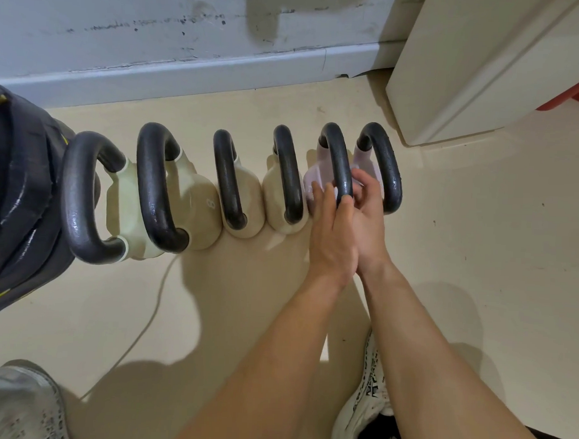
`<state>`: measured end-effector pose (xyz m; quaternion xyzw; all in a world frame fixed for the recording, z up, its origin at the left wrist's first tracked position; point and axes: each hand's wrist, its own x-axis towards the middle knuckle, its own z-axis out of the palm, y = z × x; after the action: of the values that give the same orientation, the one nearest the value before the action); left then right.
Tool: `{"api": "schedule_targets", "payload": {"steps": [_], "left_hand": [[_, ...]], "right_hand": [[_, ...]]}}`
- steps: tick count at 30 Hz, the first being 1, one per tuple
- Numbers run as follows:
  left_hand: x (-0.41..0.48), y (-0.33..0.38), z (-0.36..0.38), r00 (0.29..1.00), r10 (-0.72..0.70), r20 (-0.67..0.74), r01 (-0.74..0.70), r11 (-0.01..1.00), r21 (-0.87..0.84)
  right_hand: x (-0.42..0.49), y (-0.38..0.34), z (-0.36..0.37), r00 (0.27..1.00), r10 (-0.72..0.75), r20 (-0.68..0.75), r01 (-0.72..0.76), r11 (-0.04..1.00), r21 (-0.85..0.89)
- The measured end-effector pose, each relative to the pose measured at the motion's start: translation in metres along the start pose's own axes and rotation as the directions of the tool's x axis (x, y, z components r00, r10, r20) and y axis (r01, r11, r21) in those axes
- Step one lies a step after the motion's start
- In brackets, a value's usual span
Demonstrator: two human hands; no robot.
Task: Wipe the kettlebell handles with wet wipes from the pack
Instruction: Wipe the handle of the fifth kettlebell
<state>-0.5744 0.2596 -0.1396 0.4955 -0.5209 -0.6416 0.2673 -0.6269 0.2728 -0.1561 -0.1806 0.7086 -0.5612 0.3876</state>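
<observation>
Several kettlebells stand in a row on the floor, all with black handles. Both my hands are on the handle (338, 155) of the lilac kettlebell (314, 177), second from the right. My left hand (330, 234) grips the near end of that handle, thumb curled over the bar. My right hand (369, 212) lies against it on the right, fingers curled round the bar from behind. A pale scrap shows under my left fingers; whether it is a wipe is unclear. No wipe pack is in view.
Another lilac kettlebell's handle (386, 170) stands right next to my right hand. Cream kettlebells (203, 213) fill the row to the left, ending at a stack of black weight plates (16, 193). A cream cabinet (467, 71) is at the back right, a thin cable (153, 313) on the floor.
</observation>
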Motion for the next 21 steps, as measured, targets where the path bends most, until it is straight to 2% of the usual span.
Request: {"api": "schedule_targets", "payload": {"steps": [5, 10, 13, 17, 21], "left_hand": [[0.011, -0.019, -0.003, 0.995, -0.066, -0.07, 0.068, 0.997, 0.032], [0.012, -0.028, -0.001, 0.979, -0.114, -0.167, 0.125, 0.99, 0.06], [0.014, -0.024, 0.005, 0.95, -0.162, -0.268, 0.18, 0.983, 0.043], [0.009, -0.02, 0.018, 0.855, -0.305, -0.419, 0.241, 0.95, -0.198], [0.007, -0.018, 0.022, 0.75, -0.47, -0.465, 0.285, 0.865, -0.414]], "right_hand": [[0.009, 0.008, -0.005, 1.0, -0.025, -0.016, 0.022, 0.987, -0.161], [-0.007, 0.015, -0.015, 0.996, -0.092, 0.013, 0.093, 0.982, -0.165], [-0.014, 0.018, -0.015, 0.994, -0.102, -0.048, 0.089, 0.972, -0.216], [-0.022, 0.023, -0.013, 0.974, -0.105, -0.202, 0.042, 0.955, -0.293], [-0.019, 0.026, -0.022, 0.973, -0.065, -0.221, 0.006, 0.966, -0.258]]}}
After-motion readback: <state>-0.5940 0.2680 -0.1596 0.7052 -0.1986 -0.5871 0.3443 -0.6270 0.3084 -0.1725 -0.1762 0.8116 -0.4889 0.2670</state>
